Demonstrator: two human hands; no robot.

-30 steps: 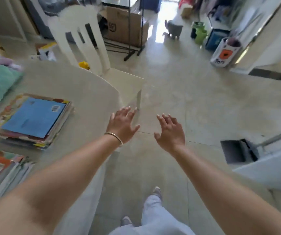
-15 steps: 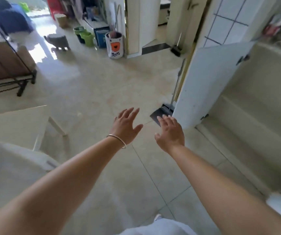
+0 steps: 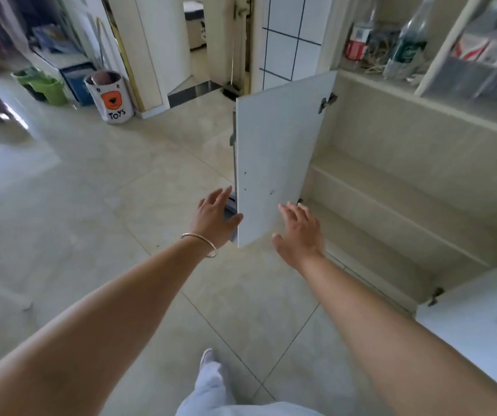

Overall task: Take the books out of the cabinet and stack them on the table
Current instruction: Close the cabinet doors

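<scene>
The low cream cabinet (image 3: 415, 163) stands at the right with its two white doors swung open; I see bare shelves inside and no books. The left door (image 3: 277, 157) juts out towards me. My left hand (image 3: 215, 219), with a thin bracelet at the wrist, reaches forward with spread fingers just left of that door's edge. My right hand (image 3: 299, 232) is held out with straight fingers in front of the door's lower part, near the cabinet's bottom shelf. Neither hand holds anything. The table and the book stacks are out of view.
The second open door (image 3: 475, 319) sticks out at the lower right. A dustpan (image 3: 231, 210) lies behind the left door. A white "Toys" bin (image 3: 110, 99) and green buckets (image 3: 44, 87) stand at the far left. Bottles (image 3: 403, 46) sit on top of the cabinet. The tiled floor (image 3: 121, 190) stretches between.
My view has swung right from the table and its book stacks to the cabinet. Both hands stayed outstretched, holding nothing, and now reach towards the open cabinet.
</scene>
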